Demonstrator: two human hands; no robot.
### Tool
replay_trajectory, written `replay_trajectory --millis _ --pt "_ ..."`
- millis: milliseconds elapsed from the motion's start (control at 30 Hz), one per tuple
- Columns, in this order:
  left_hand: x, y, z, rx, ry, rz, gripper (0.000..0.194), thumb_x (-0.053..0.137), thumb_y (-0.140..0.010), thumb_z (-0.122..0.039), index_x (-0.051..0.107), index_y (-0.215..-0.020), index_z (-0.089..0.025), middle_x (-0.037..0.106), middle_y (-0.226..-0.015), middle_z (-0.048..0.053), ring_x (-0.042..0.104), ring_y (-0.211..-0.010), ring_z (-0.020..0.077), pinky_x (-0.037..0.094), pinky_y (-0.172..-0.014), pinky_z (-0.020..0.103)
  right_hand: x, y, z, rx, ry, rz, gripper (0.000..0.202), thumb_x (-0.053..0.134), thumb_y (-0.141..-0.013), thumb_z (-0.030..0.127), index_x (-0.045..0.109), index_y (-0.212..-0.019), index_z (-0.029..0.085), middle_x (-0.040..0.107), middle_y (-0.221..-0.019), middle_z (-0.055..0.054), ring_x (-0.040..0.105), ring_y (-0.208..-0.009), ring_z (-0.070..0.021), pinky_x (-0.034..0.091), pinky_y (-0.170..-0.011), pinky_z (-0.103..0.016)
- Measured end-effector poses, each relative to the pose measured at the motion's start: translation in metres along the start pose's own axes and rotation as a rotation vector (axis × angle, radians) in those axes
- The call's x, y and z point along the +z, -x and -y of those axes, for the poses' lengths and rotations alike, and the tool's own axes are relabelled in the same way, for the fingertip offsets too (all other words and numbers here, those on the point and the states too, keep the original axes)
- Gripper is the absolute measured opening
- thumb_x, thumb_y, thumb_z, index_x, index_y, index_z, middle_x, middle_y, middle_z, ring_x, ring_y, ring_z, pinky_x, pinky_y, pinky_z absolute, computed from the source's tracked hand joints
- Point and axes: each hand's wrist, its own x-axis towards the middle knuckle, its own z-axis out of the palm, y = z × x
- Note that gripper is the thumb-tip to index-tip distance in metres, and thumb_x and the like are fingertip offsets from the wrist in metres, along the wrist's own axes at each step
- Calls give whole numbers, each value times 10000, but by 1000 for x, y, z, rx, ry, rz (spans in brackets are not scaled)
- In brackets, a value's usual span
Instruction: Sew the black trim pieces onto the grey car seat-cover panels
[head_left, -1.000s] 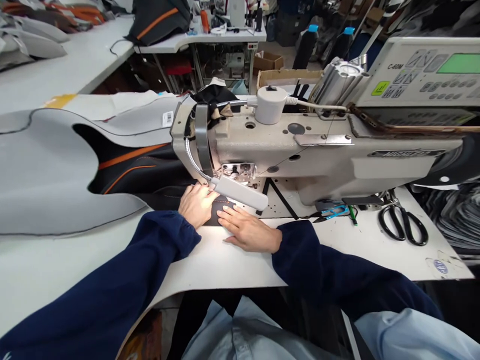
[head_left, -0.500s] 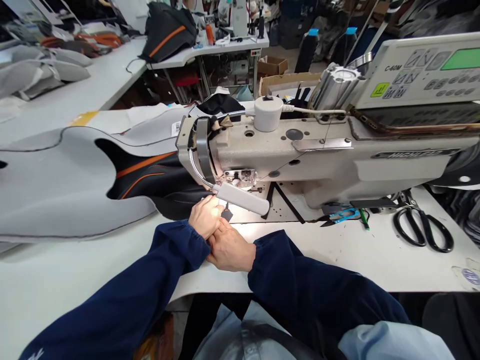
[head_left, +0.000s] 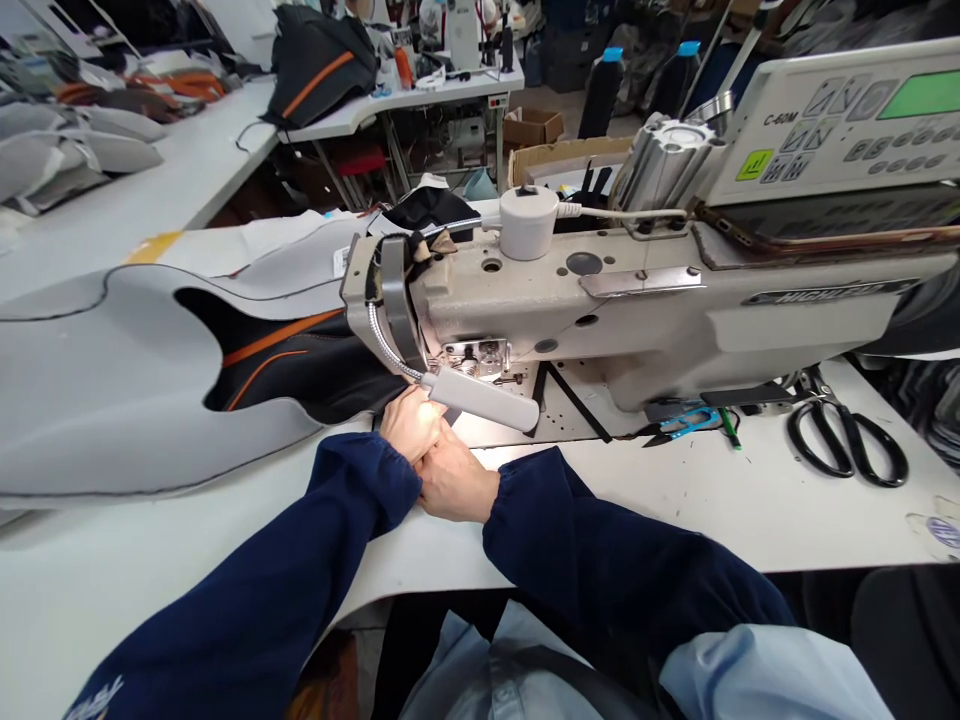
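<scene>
A large grey panel (head_left: 150,400) with a black section (head_left: 322,375) striped in orange lies left of and under the head of a sewing machine (head_left: 540,300). My left hand (head_left: 411,424) is closed at the panel's edge near the needle area, below the grey lamp (head_left: 484,398). Against it rests my right hand (head_left: 456,478), fingers bent and pressed in by the left hand. A small dark piece shows just beside my fingers, mostly covered. What either hand grips is hidden by the fingers and the lamp.
Black scissors (head_left: 847,440) and blue thread snips (head_left: 688,424) lie on the white table (head_left: 585,500) at the right. A control panel (head_left: 847,125) stands above the machine. Behind are an open cardboard box (head_left: 570,160) and another table (head_left: 420,98) bearing a black and orange cover.
The grey and black panel has shifted slightly left and turned a little. My hands stay together by the needle area, and the small dark piece is more covered. The view has shifted slightly.
</scene>
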Motion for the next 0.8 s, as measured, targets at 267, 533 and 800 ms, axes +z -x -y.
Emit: replay_trajectory --millis 267,533,800 --pt "-13 8 17 95 13 -82 331 428 -765 -75 705 -908 -187 652 -848 100 573 -898 251 448 -742 358 -8 31 13 159 -65 -98 573 489 -929 405 463 -1293 -38 418 -1357 -269 329 -1307 -385 379 -1033 -511" --pt "-14 10 23 287 -3 122 231 476 -756 -79 657 -888 -133 636 -888 95 552 -907 232 421 -812 338 -9 41 16 106 -104 -79 548 433 -946 372 459 -1282 -59 423 -1345 -280 344 -1298 -382 345 -1064 -506" --pt "-22 1 2 205 27 208 231 468 -724 -135 664 -843 -105 623 -822 113 571 -814 241 446 -745 328 -7 24 20 110 -154 -137 481 435 -899 399 580 -1137 7 547 -1162 -253 462 -1116 -359 330 -1008 -588"
